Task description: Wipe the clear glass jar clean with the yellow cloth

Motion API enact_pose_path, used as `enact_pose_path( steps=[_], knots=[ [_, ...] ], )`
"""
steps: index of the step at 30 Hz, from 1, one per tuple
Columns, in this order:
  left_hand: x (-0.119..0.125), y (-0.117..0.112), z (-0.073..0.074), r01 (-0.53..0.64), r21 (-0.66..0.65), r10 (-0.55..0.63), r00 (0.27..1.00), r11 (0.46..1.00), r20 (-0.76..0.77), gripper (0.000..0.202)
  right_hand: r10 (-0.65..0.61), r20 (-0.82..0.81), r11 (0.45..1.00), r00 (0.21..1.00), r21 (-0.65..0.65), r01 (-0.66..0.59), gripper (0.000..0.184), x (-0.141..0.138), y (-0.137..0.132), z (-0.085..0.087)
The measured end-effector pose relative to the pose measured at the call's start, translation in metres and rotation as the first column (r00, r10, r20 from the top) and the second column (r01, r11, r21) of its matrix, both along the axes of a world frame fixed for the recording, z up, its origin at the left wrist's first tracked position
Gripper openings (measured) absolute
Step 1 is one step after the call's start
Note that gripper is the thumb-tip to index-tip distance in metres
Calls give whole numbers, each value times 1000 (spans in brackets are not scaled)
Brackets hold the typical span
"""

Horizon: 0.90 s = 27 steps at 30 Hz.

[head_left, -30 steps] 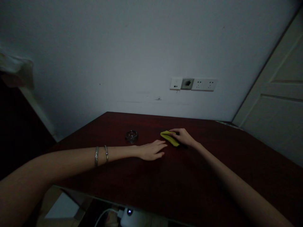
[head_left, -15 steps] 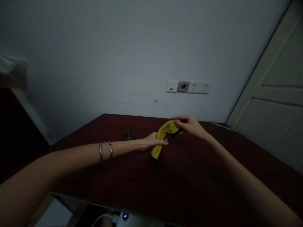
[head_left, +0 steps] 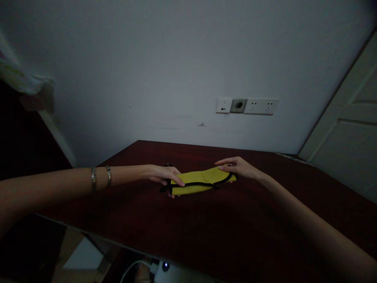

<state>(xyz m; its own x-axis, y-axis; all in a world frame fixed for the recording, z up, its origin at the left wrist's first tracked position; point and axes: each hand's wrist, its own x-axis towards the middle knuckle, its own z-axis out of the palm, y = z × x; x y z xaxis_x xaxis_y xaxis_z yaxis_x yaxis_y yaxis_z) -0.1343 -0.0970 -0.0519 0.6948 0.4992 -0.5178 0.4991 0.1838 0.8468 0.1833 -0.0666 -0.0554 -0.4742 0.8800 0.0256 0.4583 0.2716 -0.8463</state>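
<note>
A flat yellow cloth strip [head_left: 200, 182] with a black cord or edging along it is stretched out lengthwise just above the table. My left hand [head_left: 164, 175], with two metal bracelets on its wrist, grips the cloth's left end. My right hand [head_left: 239, 167] pinches the right end between fingers and thumb. Behind my left hand, a small glass ashtray [head_left: 168, 164] is nearly hidden, with only its top edge showing.
The dark red wooden table [head_left: 224, 220] runs to the wall. A white socket panel [head_left: 246, 106] sits on the wall above it. A white door [head_left: 344, 129] stands at the right. A white device [head_left: 173, 274] with a cable lies below the near table edge.
The cloth has been lifted from the table and pulled out flat between both hands. My hands have moved apart, and the ashtray is now mostly covered by my left hand.
</note>
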Motion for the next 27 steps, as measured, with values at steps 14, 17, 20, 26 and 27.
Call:
enact_pose_path(
  steps=[14,17,20,26,27],
  knots=[
    [-37,-30,-26,332,724,128,857,605,-500,63,216,503,786,837,420,-454,35,-33,-34,-42],
    [-31,-40,-31,374,729,180,811,573,-557,63,167,543,792,823,423,-440,33,-32,-33,-52],
    [-28,-47,-38,413,769,222,793,488,-567,57,152,516,786,843,455,-419,28,-29,-32,-59],
    [-36,-51,-53,657,738,155,722,154,-674,50,202,242,805,949,511,-302,23,-8,-31,-69],
    [-38,-51,-54,666,734,133,722,135,-679,47,204,224,809,953,510,-293,22,-4,-32,-71]
  ],
)
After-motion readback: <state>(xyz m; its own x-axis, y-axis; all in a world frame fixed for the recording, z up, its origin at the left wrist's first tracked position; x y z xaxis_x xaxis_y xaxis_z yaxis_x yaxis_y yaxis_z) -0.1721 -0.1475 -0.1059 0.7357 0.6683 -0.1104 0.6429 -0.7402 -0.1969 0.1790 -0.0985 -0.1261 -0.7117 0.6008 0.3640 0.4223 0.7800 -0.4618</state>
